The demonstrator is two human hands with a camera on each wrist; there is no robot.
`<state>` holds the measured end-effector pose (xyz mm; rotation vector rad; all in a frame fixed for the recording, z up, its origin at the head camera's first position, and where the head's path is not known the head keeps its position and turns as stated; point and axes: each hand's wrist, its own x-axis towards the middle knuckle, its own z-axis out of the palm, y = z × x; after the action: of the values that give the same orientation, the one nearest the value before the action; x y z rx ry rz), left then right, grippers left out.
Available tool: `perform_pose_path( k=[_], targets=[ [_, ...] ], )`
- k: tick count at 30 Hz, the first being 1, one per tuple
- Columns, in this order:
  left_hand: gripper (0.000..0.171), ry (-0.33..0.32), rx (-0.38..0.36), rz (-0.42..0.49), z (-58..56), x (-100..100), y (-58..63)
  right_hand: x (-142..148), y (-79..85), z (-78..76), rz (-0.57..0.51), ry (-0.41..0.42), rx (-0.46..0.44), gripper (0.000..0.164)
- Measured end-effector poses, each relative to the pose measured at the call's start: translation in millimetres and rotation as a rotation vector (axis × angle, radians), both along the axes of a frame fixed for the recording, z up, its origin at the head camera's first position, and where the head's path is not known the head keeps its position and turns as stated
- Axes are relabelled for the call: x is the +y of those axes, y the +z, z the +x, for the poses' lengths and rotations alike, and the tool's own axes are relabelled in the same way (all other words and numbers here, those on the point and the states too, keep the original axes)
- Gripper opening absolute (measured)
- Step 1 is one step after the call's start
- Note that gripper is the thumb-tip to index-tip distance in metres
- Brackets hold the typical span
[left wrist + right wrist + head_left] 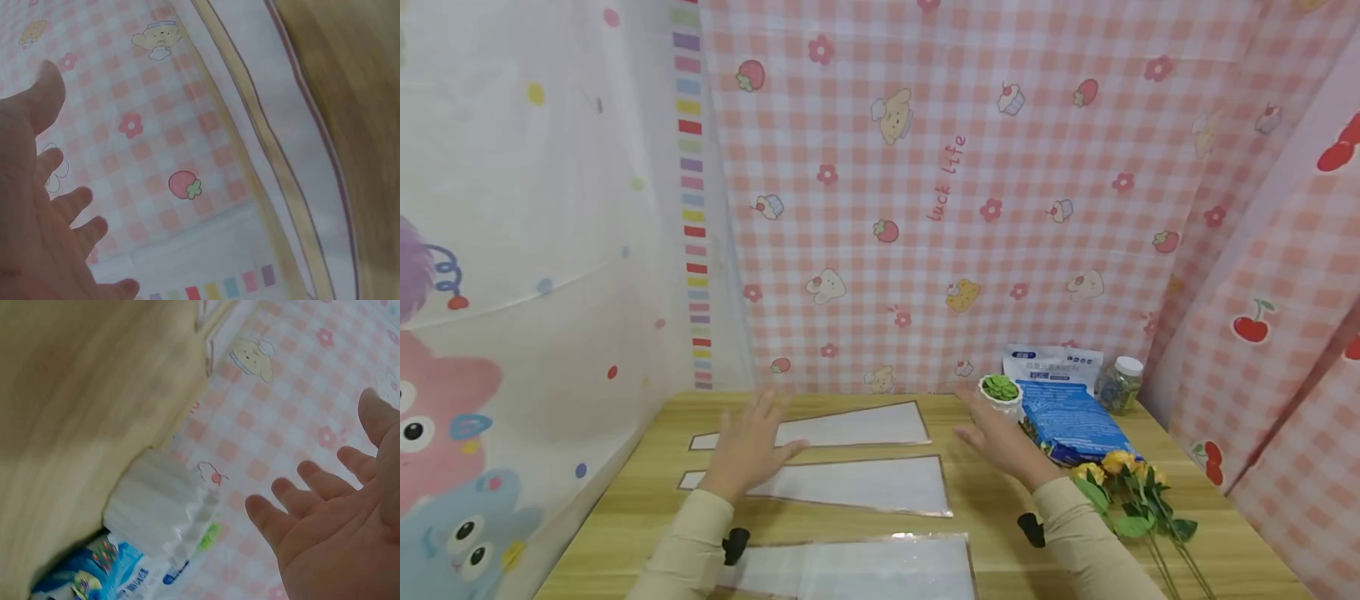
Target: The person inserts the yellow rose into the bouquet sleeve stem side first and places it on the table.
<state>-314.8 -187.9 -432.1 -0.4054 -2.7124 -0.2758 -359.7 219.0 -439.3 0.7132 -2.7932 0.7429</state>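
My left hand hovers, fingers spread, above the left part of two flat white tapered sheets with brown edges, the back sheet and the middle sheet. A wider white sheet lies at the front, partly under the left forearm in this view. My right hand is held up with straight fingers, beside a small green succulent in a white ribbed pot. Both palms hold nothing in the wrist views.
Behind the right hand stands a blue and white bag, with a white-lidded jar beside it. Yellow roses with long stems lie at the table's right. A pink checked curtain hangs along the back edge of the wooden table.
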Motion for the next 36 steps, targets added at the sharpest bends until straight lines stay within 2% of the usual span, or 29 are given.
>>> perform_pose_path(
  k=[5, 8, 10, 13, 16, 21, 27, 31, 36],
  targets=[
    [0.083, -0.065, -0.095, 0.077, 0.5, 0, -7.9, -5, -13.1, -1.0, 0.004, 0.028, -0.011, 0.069],
    [0.08, -0.109, -0.157, 0.119, -0.3, 0, -13.2, -7, -17.0, 1.3, -0.069, 0.054, -0.081, 0.069],
    [0.079, -0.124, -0.212, 0.128, -1.0, 1, -16.4, -8, -19.7, 2.3, -0.065, 0.084, -0.129, 0.07],
    [0.08, -0.132, -0.277, 0.133, -1.9, 2, -19.5, -10, -24.3, 2.5, -0.004, 0.142, -0.175, 0.072],
    [0.079, -0.131, -0.312, 0.125, -3.0, 3, -22.1, -14, -29.2, 1.1, 0.049, 0.168, -0.19, 0.073],
    [0.071, -0.13, -0.355, 0.1, -5.4, 4, -31.2, -20, -36.0, 0.7, 0.046, 0.166, -0.244, 0.072],
    [0.067, -0.137, -0.429, 0.125, -7.5, 4, -41.0, -24, -37.6, 3.8, 0.127, 0.17, -0.319, 0.073],
    [0.062, -0.135, -0.465, 0.115, -6.2, 1, -45.2, -27, -38.4, 7.2, 0.149, 0.14, -0.313, 0.068],
    [0.057, -0.122, -0.482, 0.101, -6.5, 1, -46.1, -30, -38.6, 6.8, 0.121, 0.135, -0.241, 0.047]
  ],
)
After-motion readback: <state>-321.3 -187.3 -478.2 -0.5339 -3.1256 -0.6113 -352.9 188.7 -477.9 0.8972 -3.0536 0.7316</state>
